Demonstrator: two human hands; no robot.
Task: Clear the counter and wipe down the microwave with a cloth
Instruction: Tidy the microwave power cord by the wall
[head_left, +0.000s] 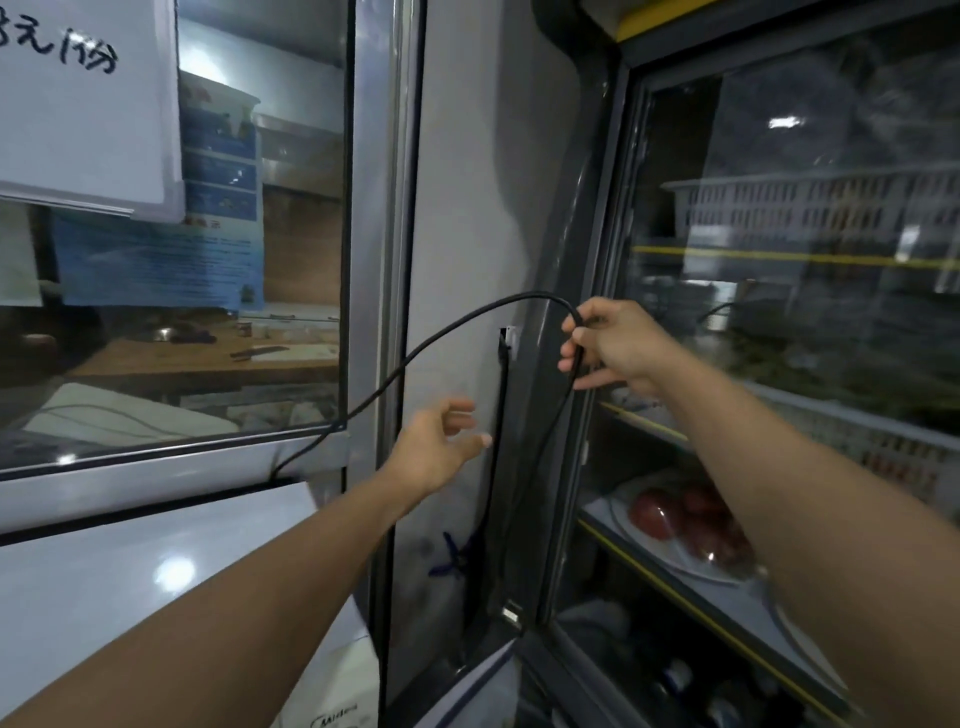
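Our right hand (618, 343) is raised, its grip pinching the thin black power cable (415, 358) looped beside the white microwave (156, 571), while our left hand (436, 447) reaches forward, fingers spread wide.

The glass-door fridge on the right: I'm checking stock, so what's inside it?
Through the fridge door, a wrapped plate of red food sits on a lower shelf and a pale slotted basket higher up. Reflections and the right arm hide the rest.

Commercial kitchen: glass-door display fridge (779, 312)
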